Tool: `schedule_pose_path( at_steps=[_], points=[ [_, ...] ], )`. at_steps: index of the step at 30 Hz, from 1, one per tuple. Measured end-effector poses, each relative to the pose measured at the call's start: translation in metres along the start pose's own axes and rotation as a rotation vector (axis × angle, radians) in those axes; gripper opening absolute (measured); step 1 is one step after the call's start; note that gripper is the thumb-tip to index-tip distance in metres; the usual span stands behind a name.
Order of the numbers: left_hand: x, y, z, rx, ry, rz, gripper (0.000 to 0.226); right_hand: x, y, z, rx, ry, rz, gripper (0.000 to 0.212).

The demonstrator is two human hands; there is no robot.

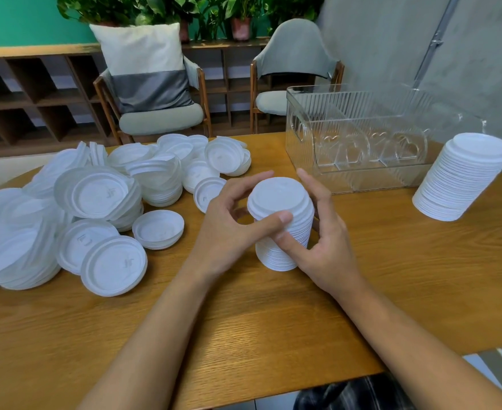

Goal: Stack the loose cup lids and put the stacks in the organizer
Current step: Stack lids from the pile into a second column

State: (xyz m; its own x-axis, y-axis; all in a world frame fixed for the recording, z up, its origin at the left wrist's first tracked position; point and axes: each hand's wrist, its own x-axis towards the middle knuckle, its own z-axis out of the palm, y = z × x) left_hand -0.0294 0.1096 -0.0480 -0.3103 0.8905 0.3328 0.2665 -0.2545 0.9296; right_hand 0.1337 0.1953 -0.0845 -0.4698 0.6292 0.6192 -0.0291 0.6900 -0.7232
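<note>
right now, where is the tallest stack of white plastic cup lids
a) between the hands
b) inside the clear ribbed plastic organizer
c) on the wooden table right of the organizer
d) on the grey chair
c: the tallest stack of white plastic lids stands on the wooden table beside the right end of the clear ribbed organizer

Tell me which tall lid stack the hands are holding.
The middle stack, gripped between left hand and right hand; the other stack stands untouched at the right, beside the organizer.
</note>
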Motion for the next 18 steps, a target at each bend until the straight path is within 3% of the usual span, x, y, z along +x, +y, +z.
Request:
schedule_pose_path(
  at_steps=[3, 9, 18],
  points=[
    [-0.001, -0.001, 0.010, 0.074, 0.032, -0.003, 0.070, 0.000, 0.001, 0.000, -0.024, 0.006, -0.006, 0.073],
    [-0.002, 0.004, 0.000, -0.062, -0.080, -0.041, 0.057, -0.001, 0.003, 0.000, -0.011, -0.002, 0.015, 0.070],
    [-0.002, 0.003, 0.006, 0.067, 0.065, 0.006, 0.061, -0.001, 0.000, -0.002, 0.016, -0.009, 0.032, 0.080]
  ],
)
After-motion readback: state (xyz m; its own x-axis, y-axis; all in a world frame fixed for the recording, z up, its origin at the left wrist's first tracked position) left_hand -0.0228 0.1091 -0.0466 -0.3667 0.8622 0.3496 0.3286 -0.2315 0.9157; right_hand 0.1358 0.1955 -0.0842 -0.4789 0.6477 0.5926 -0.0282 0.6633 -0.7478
